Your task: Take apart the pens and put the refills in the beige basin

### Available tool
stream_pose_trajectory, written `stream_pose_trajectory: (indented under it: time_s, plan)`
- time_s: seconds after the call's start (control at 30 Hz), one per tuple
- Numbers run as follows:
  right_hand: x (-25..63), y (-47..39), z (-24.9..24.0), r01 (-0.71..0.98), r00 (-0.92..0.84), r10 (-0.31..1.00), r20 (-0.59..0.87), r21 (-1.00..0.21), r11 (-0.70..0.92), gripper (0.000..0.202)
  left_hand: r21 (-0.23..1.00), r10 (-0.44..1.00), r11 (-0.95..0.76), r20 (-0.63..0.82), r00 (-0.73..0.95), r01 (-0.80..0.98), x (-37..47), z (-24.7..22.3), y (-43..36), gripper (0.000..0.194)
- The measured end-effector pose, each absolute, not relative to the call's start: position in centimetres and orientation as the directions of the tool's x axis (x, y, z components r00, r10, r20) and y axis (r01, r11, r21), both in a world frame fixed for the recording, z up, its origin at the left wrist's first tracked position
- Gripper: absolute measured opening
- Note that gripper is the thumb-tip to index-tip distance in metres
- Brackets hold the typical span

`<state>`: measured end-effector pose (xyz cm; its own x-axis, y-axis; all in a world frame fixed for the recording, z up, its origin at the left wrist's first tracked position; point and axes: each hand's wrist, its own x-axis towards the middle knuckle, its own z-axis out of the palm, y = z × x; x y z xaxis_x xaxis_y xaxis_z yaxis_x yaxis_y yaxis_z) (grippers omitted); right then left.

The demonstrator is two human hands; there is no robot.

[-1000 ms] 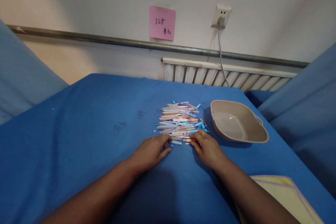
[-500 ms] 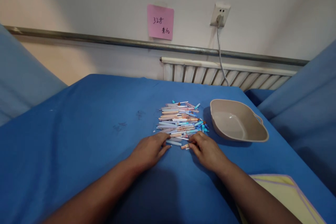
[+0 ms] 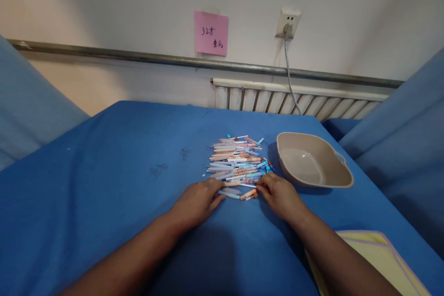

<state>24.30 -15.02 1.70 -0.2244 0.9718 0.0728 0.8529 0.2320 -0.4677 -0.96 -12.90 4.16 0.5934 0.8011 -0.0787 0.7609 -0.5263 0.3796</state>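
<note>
We see most pens (image 3: 227, 157) lying in rows, askew pieces (image 3: 247, 194) at six o'clock — left hand (image 3: 199, 199) half-curled, right hand (image 3: 282, 196) nearly pinched, grips unclear.

1. Right hand (image 3: 261, 187): my fingertips have moved outward, toward the basin (image 3: 314, 159).
2. Orange pen piece (image 3: 247, 194): formerly level at my right fingertips, now slanted, shifted nearer me and its brownish end exposed.
3. Light blue pen (image 3: 229, 194): moved nearer me, slightly more tilted.
</note>
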Motion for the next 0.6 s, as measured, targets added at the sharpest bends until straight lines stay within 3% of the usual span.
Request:
stream_pose_trajectory:
  time_s: [0.2, 0.6]
  plan:
    - [23.39, -15.22, 1.51, 0.837, -0.251, 0.967, 0.039, -0.492, 0.237, 0.014, 0.376, 0.819, -0.503, -0.08, 0.568, 0.778, -0.9, 4.41, -13.0, 0.023]
    - [23.59, -15.05, 1.5, 0.865, -0.232, 0.972, 0.02, -0.453, 0.216, 0.021, 0.466, 0.862, -0.479, 0.09, 0.498, 0.744, -1.05, 4.67, -12.74, 0.023]
